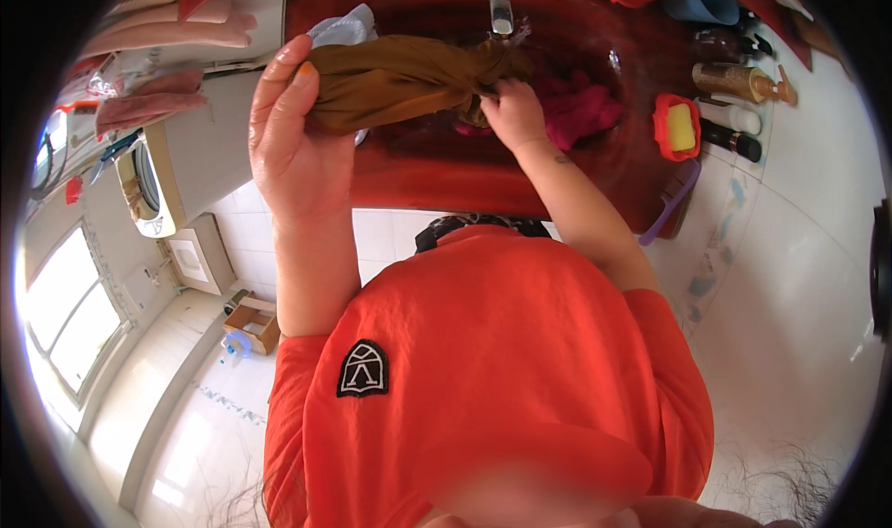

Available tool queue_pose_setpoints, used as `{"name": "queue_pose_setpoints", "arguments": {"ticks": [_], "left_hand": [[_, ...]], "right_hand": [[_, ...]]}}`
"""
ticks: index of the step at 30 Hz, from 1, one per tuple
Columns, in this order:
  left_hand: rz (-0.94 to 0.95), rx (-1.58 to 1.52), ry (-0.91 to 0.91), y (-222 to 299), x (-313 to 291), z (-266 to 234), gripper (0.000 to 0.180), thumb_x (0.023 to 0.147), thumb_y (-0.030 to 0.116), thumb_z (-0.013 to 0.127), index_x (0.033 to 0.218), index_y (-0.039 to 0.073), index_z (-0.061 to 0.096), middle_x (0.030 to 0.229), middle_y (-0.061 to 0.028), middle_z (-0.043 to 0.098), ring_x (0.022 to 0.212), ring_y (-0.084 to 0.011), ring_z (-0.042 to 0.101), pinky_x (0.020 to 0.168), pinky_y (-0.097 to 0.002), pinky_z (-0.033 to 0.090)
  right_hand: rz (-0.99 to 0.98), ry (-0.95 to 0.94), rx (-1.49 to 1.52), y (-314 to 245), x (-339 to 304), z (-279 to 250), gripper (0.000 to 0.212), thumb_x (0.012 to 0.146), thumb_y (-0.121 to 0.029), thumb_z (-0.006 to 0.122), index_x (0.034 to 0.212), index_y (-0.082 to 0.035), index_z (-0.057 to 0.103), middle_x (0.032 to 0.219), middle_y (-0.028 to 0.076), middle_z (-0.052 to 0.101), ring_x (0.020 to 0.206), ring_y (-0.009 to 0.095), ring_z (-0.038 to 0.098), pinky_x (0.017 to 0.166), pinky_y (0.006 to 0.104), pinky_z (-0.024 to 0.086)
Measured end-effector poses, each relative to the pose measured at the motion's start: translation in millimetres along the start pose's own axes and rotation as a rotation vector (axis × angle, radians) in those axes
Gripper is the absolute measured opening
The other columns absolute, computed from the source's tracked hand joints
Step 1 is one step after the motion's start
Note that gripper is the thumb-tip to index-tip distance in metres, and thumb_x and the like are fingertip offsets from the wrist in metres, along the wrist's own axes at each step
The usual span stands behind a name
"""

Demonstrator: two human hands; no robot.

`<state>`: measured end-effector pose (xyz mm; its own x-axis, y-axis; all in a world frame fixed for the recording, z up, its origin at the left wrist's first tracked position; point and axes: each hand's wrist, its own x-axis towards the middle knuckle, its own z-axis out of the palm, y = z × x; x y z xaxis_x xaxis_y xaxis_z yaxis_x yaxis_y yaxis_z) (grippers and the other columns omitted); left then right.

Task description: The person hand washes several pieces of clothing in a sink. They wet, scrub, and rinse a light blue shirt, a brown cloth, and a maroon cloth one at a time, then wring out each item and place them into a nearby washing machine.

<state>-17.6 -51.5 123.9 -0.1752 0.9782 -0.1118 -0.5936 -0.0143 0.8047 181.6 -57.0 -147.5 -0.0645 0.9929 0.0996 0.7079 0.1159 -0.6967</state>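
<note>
Over the dark red washbasin (418, 182), a brown cloth (390, 80) stretches sideways between the person's two hands, its right part bunched just below the chrome tap (501, 7). The right hand (516, 117) is closed on that bunched part, fingers curled into the folds. The left hand (302, 151) is raised at the cloth's other end, with the fabric against the fingers; whether it grips there cannot be told, since the fabric's edge is hidden. The hand looks wet, and there seems to be a small splash beside the spout. Handling wet fabric like this well probably calls for a firm pinch at both ends, as a soaked length grows heavy and slippery. Working along it section by section, opening the gathered folds so that water reaches inside, should serve better than squeezing one lump. The cloth is best kept above the basin so that drips fall inside, and clear of the magenta cloth (581, 110) lying to the right and the white cloth (346, 28) behind its left end, lest they tangle.
</note>
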Motion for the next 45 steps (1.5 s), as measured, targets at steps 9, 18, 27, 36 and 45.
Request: {"name": "queue_pose_setpoints", "arguments": {"ticks": [9,18,27,36,45], "left_hand": [[0.154,0.473,0.263,9.3,42.1,-86.9,0.022,0.089,-0.004,0.059,0.108,-0.007,0.068,0.107,-0.0117,0.068,0.097,-0.0164,0.062,0.090,-0.0275,0.049],[0.217,0.691,0.227,25.0,60.7,-115.1,0.016,0.086,-0.005,0.063,0.099,-0.003,0.073,0.101,-0.0095,0.070,0.096,-0.0149,0.062,0.091,-0.0254,0.048],[0.353,0.652,0.120,72.2,46.0,-86.3,0.019,0.088,-0.007,0.061,0.104,-0.006,0.070,0.107,-0.0121,0.069,0.101,-0.0165,0.062,0.096,-0.0258,0.046],[0.252,0.604,0.101,62.9,19.8,-78.2,0.018,0.086,-0.007,0.063,0.103,-0.004,0.070,0.102,-0.0088,0.069,0.098,-0.0150,0.062,0.093,-0.0256,0.047],[-0.033,1.382,-0.267,-27.3,20.1,-93.2,0.028,0.087,0.020,0.070,0.114,0.011,0.070,0.113,-0.0056,0.065,0.102,-0.0156,0.061,0.090,-0.0279,0.047]], "right_hand": [[0.336,0.122,0.564,14.4,23.8,-137.7,0.019,0.083,-0.018,0.070,0.091,-0.002,0.063,0.082,0.006,0.064,0.078,0.010,0.057,0.073,0.0280,0.048],[-0.140,-0.014,-0.327,7.1,34.8,-228.6,0.035,0.081,-0.039,0.075,0.095,-0.008,0.065,0.090,0.007,0.066,0.082,0.025,0.064,0.073,0.0356,0.051],[0.291,0.534,0.302,-33.0,54.2,-344.3,0.022,0.090,-0.027,0.071,0.102,-0.008,0.069,0.088,-0.003,0.065,0.081,0.007,0.056,0.072,0.0215,0.045],[0.506,-0.460,-0.178,10.7,26.5,-56.1,0.053,0.081,-0.051,0.070,0.101,-0.003,0.069,0.111,0.019,0.067,0.105,0.034,0.064,0.089,0.0430,0.051],[0.338,0.090,0.890,-10.3,33.8,-62.0,0.024,0.092,-0.024,0.064,0.101,-0.001,0.064,0.085,0.004,0.063,0.081,0.013,0.058,0.073,0.0288,0.048]]}}
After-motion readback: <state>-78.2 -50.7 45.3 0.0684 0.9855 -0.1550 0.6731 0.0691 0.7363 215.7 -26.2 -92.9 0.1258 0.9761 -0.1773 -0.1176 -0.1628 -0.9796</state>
